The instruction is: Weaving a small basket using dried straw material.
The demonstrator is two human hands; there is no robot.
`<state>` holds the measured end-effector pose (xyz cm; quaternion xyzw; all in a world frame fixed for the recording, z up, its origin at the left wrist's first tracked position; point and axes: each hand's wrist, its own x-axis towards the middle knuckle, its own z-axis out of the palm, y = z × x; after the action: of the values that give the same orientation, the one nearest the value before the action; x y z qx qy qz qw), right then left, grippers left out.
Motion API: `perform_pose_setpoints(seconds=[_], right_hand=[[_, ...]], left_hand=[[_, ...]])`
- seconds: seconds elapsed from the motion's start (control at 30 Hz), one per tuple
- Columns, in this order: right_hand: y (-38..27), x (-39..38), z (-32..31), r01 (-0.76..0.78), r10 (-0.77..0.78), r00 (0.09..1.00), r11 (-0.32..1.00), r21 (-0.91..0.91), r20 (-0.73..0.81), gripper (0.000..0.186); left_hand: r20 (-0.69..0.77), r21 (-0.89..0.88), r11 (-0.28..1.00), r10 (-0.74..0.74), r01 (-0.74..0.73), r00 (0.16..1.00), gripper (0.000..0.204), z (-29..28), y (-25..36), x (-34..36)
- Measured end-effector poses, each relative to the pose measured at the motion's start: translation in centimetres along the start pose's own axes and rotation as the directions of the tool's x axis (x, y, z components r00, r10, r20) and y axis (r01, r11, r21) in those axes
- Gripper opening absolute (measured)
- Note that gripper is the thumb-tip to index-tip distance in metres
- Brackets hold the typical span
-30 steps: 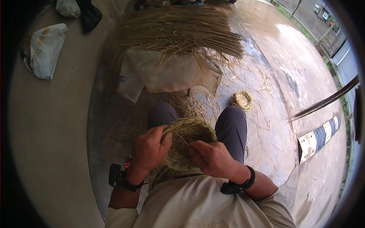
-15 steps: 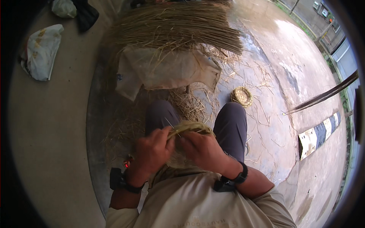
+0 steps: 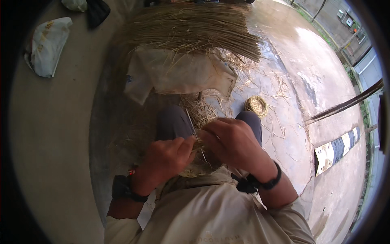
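Straw basket (image 3: 194,166) on lap, between knees. Left hand (image 3: 164,159) and right hand (image 3: 230,142) both pinch its rim – tight. Light, bendy, dry strands likely snap – hold rim. Small coil (image 3: 256,106) on floor nearby.

Daylight from the upper right puts glare on the wet floor (image 3: 321,53). The left lies in dim shadow. Fisheye bending and dark vignetting ring the edges.

Beige long-sleeved shirt (image 3: 211,211), sleeves pushed up; dark grey trousers (image 3: 174,122); black band on each wrist, left (image 3: 126,190) and right (image 3: 271,182).
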<state>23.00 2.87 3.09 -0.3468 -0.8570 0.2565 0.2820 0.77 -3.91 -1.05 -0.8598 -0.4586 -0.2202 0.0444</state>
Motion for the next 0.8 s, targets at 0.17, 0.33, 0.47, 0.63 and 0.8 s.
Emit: perform_pose_setpoints(seconds=[0.17,0.33,0.47,0.63,0.8], right_hand=[[2.0,2.7,1.6,0.017,-0.012,0.981,1.000,-0.024,0.194,0.013],[3.5,4.3,1.7,0.234,-0.238,0.967,0.971,-0.049,-0.093,0.015],[0.9,2.1,0.7,-0.125,0.176,0.984,0.664,0.737,0.008,0.023],[1.7,-0.4,-5.7,-0.037,0.428,0.901,0.229,0.973,-0.066,0.032],[10.5,-7.2,-14.8,0.068,0.660,0.646,0.451,0.890,-0.384,0.038]], left_hand=[[-0.026,-0.055,0.997,0.054,-0.055,0.998,0.038,0.2,0.3,0.6],[-0.010,-0.069,0.996,0.051,-0.051,0.999,0.040,-0.5,0.7,1.0],[0.005,-0.117,0.993,0.025,-0.024,1.000,0.038,0.3,-0.4,0.2],[0.055,-0.103,0.990,-0.095,0.100,0.994,0.040,-1.8,-3.4,-1.4],[0.071,0.040,0.975,-0.222,0.220,0.972,0.031,-5.2,-7.9,-5.0]])
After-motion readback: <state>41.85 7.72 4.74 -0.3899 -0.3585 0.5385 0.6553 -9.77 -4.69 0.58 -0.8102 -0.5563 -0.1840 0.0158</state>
